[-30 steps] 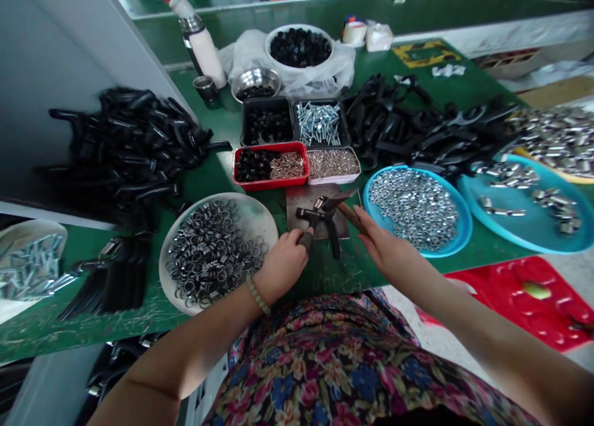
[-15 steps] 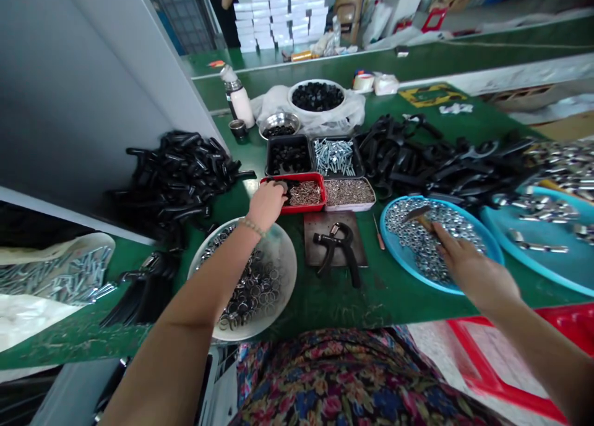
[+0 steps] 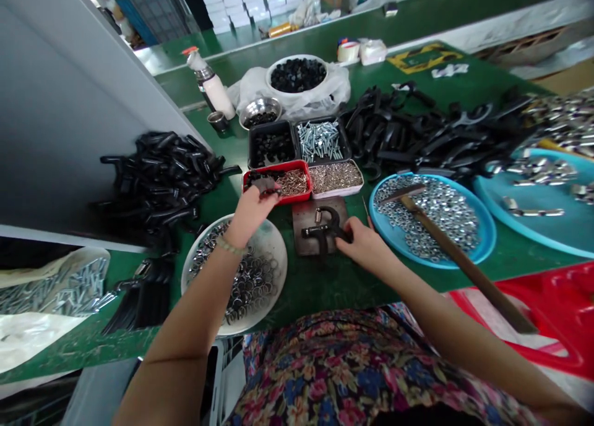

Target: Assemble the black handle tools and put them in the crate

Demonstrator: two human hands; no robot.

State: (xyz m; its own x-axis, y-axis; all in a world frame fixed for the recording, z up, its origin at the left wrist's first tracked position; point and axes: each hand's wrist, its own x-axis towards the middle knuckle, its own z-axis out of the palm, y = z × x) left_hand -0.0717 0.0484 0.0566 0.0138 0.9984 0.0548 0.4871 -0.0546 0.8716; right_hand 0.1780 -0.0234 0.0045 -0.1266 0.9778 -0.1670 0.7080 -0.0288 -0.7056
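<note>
My right hand (image 3: pixel 364 243) is closed around one handle of a black hand tool (image 3: pixel 328 219) with two arms and a small metal spring. The tool lies on a square metal plate (image 3: pixel 302 245). At the left end of the red tray (image 3: pixel 297 198), my left hand (image 3: pixel 254 208) reaches in with its fingers pinched together. Something dark grey shows at these fingertips; whether they hold a part is hidden. Small copper-coloured pins (image 3: pixel 293 182) fill the tray's right side. A hammer (image 3: pixel 440 237) rests across the blue basin (image 3: pixel 492 231) of small metal parts, its handle jutting over the near rim.
A white basin of metal rings (image 3: pixel 281 271) stands below my left forearm. Black handles (image 3: pixel 162 172) are heaped on the left, black tool parts (image 3: pixel 417 135) on the right. Behind the red tray are boxes of black pieces (image 3: pixel 271 144) and screws (image 3: pixel 320 140). A flask (image 3: pixel 216 92) stands farther back.
My right hand has let go of the hammer, leaving it on the blue basin, and has moved left to grip the black tool's handle. My left hand stays at the red tray.
</note>
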